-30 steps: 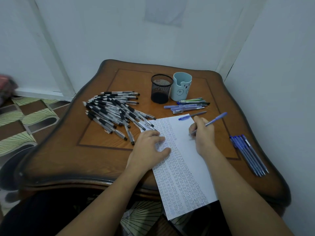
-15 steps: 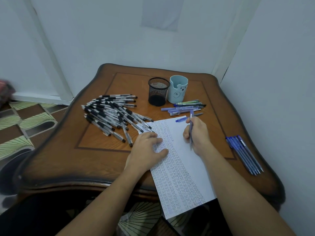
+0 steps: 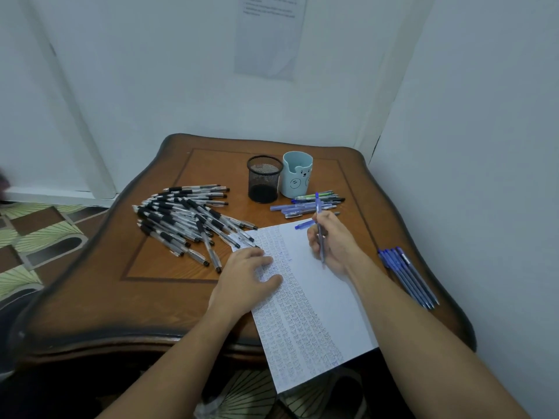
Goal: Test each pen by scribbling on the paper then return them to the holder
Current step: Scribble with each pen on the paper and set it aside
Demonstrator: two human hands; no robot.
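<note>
A white paper [image 3: 326, 300], its left half filled with scribbles, lies on the wooden table [image 3: 169, 285] and hangs over the near edge. My left hand [image 3: 248, 276] rests flat on its left side. My right hand [image 3: 332, 240] grips a blue pen [image 3: 319, 228] that stands nearly upright with its tip down at the paper. A black mesh holder [image 3: 263, 178] and a light-blue bear holder [image 3: 297, 174] stand at the back. Another blue pen [image 3: 303, 225] lies at the paper's top edge.
A large pile of black-grip pens [image 3: 184, 219] lies on the left of the table. A small heap of blue and green pens [image 3: 305, 204] sits in front of the holders. Several blue pens [image 3: 408, 276] lie in a row by the right edge. Walls close in behind and to the right.
The pen in my right hand swung from pointing off to the right to nearly upright, tip toward the paper. My left hand has stayed on the paper.
</note>
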